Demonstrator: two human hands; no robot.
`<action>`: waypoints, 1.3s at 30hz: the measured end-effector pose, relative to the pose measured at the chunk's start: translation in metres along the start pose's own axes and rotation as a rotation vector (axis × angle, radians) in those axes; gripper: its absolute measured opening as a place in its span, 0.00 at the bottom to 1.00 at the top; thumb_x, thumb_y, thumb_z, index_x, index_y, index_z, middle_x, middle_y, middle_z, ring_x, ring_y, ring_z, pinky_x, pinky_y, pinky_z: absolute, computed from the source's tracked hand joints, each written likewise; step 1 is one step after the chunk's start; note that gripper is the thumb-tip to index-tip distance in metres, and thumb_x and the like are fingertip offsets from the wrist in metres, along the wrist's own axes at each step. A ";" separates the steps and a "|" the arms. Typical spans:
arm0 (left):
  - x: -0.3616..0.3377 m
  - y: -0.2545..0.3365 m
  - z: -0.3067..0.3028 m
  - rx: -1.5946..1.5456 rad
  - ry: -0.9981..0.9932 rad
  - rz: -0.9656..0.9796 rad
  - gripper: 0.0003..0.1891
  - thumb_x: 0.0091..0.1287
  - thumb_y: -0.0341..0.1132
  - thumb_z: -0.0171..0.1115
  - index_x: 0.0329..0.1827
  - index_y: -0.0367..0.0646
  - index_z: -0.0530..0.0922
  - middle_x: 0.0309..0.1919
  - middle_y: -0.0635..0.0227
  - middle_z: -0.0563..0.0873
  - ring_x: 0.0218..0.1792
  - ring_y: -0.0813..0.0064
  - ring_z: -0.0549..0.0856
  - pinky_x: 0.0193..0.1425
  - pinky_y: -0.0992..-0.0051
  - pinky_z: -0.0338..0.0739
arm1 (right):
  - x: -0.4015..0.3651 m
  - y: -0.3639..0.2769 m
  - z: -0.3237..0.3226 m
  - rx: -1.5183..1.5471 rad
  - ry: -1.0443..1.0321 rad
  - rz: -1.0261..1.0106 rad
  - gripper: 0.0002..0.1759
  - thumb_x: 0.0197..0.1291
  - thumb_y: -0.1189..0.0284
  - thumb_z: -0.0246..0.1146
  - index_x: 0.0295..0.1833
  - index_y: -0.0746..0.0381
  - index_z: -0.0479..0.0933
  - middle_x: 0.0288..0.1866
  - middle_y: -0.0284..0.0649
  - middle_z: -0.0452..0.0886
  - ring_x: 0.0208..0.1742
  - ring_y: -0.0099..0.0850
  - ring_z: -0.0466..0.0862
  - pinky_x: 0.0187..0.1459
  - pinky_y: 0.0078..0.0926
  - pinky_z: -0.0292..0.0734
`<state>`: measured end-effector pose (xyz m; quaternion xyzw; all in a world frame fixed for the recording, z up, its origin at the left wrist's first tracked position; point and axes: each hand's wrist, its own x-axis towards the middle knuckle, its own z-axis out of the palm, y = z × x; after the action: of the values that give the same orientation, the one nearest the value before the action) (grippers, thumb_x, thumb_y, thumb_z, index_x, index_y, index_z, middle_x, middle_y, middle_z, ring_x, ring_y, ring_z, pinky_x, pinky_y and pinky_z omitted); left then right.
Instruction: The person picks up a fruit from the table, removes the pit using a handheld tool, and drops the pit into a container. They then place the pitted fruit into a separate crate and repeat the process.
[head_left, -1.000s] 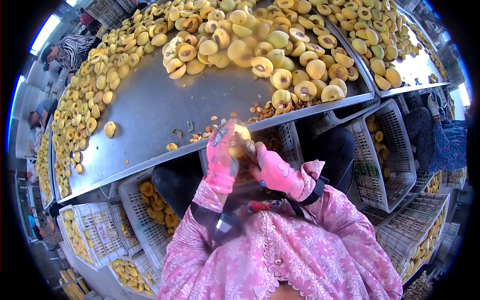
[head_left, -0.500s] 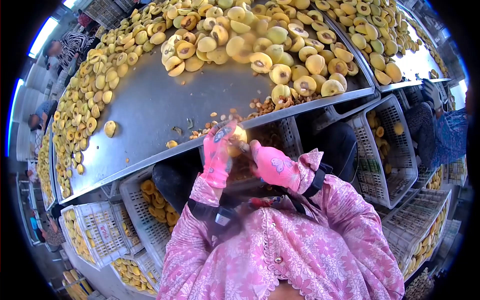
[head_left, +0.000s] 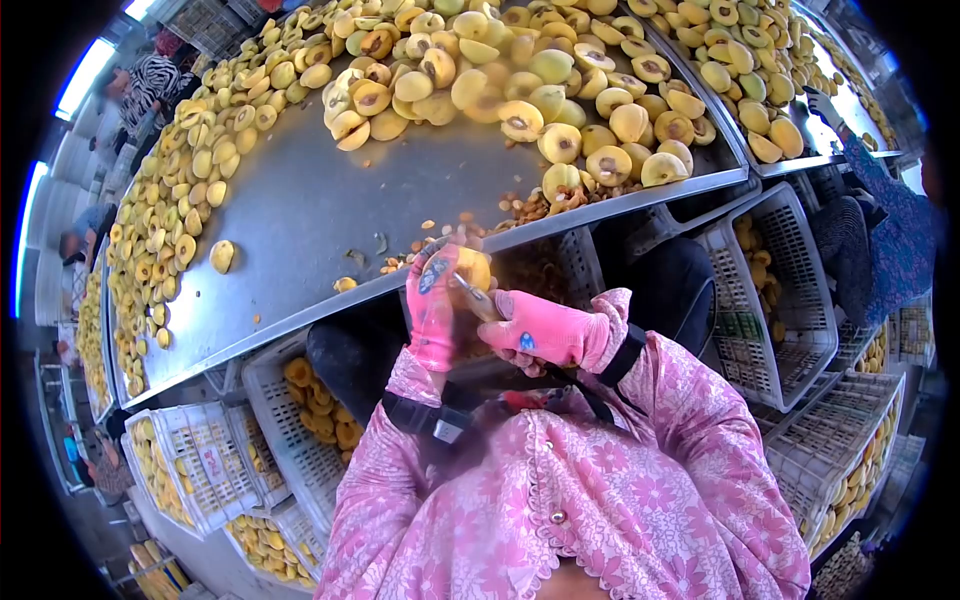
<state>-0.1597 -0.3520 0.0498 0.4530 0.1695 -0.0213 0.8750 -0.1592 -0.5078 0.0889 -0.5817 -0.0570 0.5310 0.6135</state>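
My left hand, in a pink glove with a butterfly print, is closed around a yellow peach half. In my gloved right hand is a small pitting tool with a thin metal shaft. Its tip meets the near side of the peach half; the exact shape of the tip is too small to make out. Both hands are close together just off the near edge of the metal table. Loose pits and brown scraps lie along that edge beside my left hand.
Piles of peach halves cover the table's far and left parts. A crate with pitted peach rings stands at my left leg. Another white crate stands at my right. A co-worker's patterned sleeve shows at the far right.
My right hand has turned and shifted slightly left and down, so the tool's metal shaft shows against the peach half. At far right, the co-worker's arm has reached up over the table.
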 end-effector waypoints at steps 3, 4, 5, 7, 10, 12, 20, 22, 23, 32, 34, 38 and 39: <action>0.003 0.001 0.000 0.032 -0.031 0.045 0.18 0.66 0.43 0.58 0.53 0.40 0.75 0.46 0.58 0.82 0.39 0.63 0.84 0.37 0.63 0.84 | 0.000 0.003 0.000 0.253 -0.153 -0.053 0.08 0.61 0.68 0.55 0.33 0.59 0.65 0.20 0.30 0.68 0.15 0.19 0.66 0.16 0.17 0.64; 0.002 0.000 0.002 -0.006 -0.038 0.055 0.19 0.66 0.43 0.57 0.54 0.41 0.74 0.47 0.58 0.81 0.41 0.63 0.84 0.38 0.63 0.84 | 0.000 0.004 0.001 0.325 -0.176 -0.061 0.08 0.60 0.68 0.56 0.33 0.59 0.66 0.20 0.30 0.68 0.14 0.19 0.66 0.16 0.16 0.63; 0.001 0.001 0.004 -0.043 -0.044 0.064 0.19 0.66 0.43 0.57 0.55 0.41 0.73 0.48 0.58 0.81 0.42 0.62 0.84 0.40 0.62 0.84 | 0.000 0.005 0.004 0.398 -0.198 -0.069 0.08 0.60 0.68 0.57 0.34 0.59 0.66 0.19 0.29 0.67 0.14 0.19 0.66 0.16 0.16 0.62; 0.000 0.003 0.011 -0.133 -0.035 0.050 0.20 0.67 0.43 0.57 0.56 0.42 0.72 0.51 0.57 0.80 0.45 0.61 0.83 0.42 0.61 0.83 | 0.000 0.007 0.009 0.487 -0.204 -0.120 0.08 0.59 0.69 0.57 0.35 0.60 0.67 0.17 0.29 0.67 0.13 0.19 0.66 0.15 0.15 0.61; 0.019 -0.010 -0.009 -0.498 -0.165 -0.039 0.19 0.67 0.44 0.56 0.55 0.42 0.72 0.53 0.57 0.78 0.50 0.58 0.81 0.47 0.55 0.81 | -0.009 0.009 0.013 0.468 -0.219 -0.268 0.08 0.57 0.71 0.58 0.36 0.63 0.67 0.15 0.31 0.67 0.10 0.19 0.65 0.11 0.16 0.59; 0.014 0.007 -0.013 -0.347 0.016 0.015 0.19 0.67 0.42 0.57 0.55 0.40 0.71 0.49 0.55 0.80 0.47 0.58 0.82 0.44 0.55 0.82 | -0.020 0.016 0.002 0.450 -0.279 -0.220 0.09 0.58 0.68 0.59 0.38 0.61 0.69 0.18 0.29 0.67 0.13 0.17 0.65 0.15 0.15 0.59; -0.042 0.142 -0.156 1.189 0.397 0.308 0.21 0.59 0.38 0.68 0.50 0.32 0.76 0.41 0.54 0.84 0.40 0.67 0.86 0.41 0.74 0.80 | 0.012 0.084 -0.016 -0.816 0.228 -0.072 0.11 0.64 0.67 0.51 0.41 0.64 0.71 0.33 0.52 0.79 0.37 0.50 0.79 0.40 0.37 0.74; -0.036 0.142 -0.188 1.612 0.421 0.441 0.21 0.60 0.38 0.67 0.50 0.30 0.77 0.39 0.54 0.86 0.41 0.69 0.85 0.44 0.74 0.78 | 0.013 0.082 -0.016 -0.774 0.224 -0.123 0.14 0.60 0.66 0.56 0.42 0.66 0.68 0.32 0.55 0.79 0.38 0.54 0.79 0.37 0.41 0.73; -0.035 0.141 -0.166 1.628 0.486 0.448 0.21 0.60 0.37 0.66 0.50 0.30 0.77 0.39 0.54 0.86 0.41 0.68 0.85 0.45 0.72 0.78 | 0.012 0.081 -0.017 -0.757 0.222 -0.151 0.16 0.58 0.65 0.58 0.43 0.66 0.66 0.32 0.57 0.79 0.39 0.57 0.79 0.36 0.43 0.73; 0.117 0.010 0.102 1.531 -0.272 0.362 0.22 0.57 0.51 0.63 0.36 0.37 0.81 0.29 0.48 0.83 0.34 0.51 0.84 0.38 0.64 0.76 | 0.034 0.162 -0.024 -0.567 0.137 -0.490 0.10 0.63 0.65 0.53 0.39 0.61 0.68 0.27 0.44 0.77 0.30 0.42 0.79 0.33 0.34 0.72; 0.139 -0.027 0.124 1.787 -0.333 0.310 0.23 0.51 0.53 0.66 0.30 0.38 0.82 0.26 0.48 0.82 0.32 0.51 0.83 0.37 0.62 0.76 | 0.017 0.146 -0.022 -0.504 0.227 -0.412 0.12 0.60 0.64 0.56 0.41 0.61 0.66 0.28 0.47 0.77 0.29 0.46 0.79 0.30 0.38 0.73; 0.130 -0.019 0.124 1.631 -0.438 0.178 0.23 0.47 0.49 0.69 0.35 0.37 0.82 0.30 0.49 0.84 0.34 0.52 0.83 0.40 0.64 0.77 | 0.001 0.130 -0.017 -1.006 0.313 -0.398 0.11 0.66 0.66 0.49 0.40 0.63 0.69 0.28 0.42 0.76 0.31 0.38 0.78 0.34 0.31 0.73; 0.128 -0.018 0.121 1.651 -0.439 0.216 0.23 0.47 0.48 0.69 0.38 0.37 0.81 0.32 0.50 0.84 0.35 0.54 0.84 0.41 0.64 0.77 | 0.002 0.130 -0.016 -1.004 0.303 -0.383 0.12 0.68 0.66 0.46 0.39 0.63 0.69 0.27 0.41 0.75 0.32 0.35 0.77 0.35 0.29 0.73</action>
<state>-0.0096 -0.4445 0.0594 0.9436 -0.1173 -0.1415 0.2755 -0.2230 -0.5481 -0.0180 -0.8514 -0.3188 0.2284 0.3482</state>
